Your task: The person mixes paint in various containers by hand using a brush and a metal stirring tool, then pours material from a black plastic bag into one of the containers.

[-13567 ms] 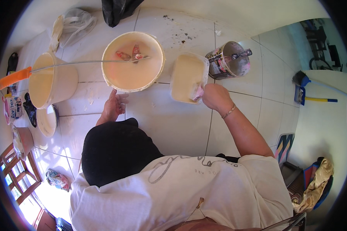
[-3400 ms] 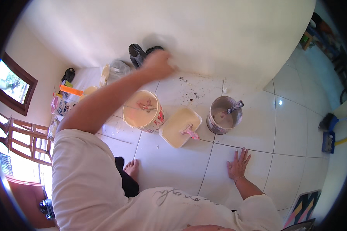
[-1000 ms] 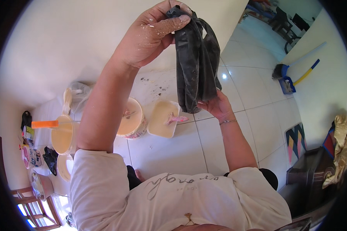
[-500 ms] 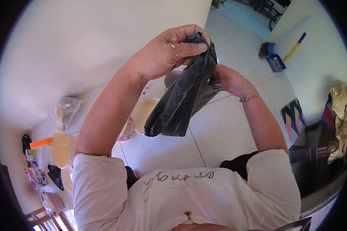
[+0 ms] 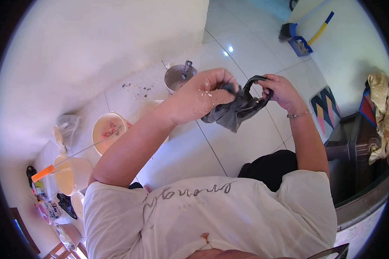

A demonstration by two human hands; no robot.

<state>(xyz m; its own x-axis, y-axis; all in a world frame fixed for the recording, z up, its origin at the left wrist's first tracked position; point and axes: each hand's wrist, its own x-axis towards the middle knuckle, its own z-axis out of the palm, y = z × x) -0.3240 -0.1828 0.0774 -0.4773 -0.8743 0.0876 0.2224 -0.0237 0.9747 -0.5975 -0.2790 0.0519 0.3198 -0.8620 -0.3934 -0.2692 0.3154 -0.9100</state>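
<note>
One crumpled black plastic bag (image 5: 230,115) stretches crosswise between my left hand (image 5: 202,96) — pinching its bunched edge — and my right hand (image 5: 282,90), pinching its loop.

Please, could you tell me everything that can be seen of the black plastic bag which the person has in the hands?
The black plastic bag looks thin, soft and slightly shiny. Its body is crumpled into uneven folds and bunched at the left hand, whose thumb and fingers grip it. Toward the right hand, a narrow loop, probably a handle, stretches out and is held by that hand. The bag is held up above the tiled floor. Whether anything is inside cannot be told.
</note>
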